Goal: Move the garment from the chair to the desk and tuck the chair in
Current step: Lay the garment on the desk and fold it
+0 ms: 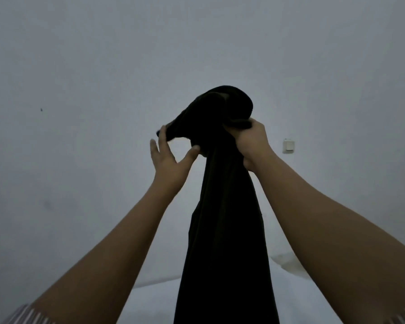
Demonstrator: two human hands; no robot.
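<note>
Plain wall [103, 66] behind, switch [288, 145] at right. Black garment [222, 206] gripped by right hand [250, 139]; left hand [167, 160] fingers spread wide, touching it.

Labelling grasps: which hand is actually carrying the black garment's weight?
The right hand: fist closed around the bunched top of the black garment, which hangs below it. The left hand is open, only fingertips touching a loose end.
</note>
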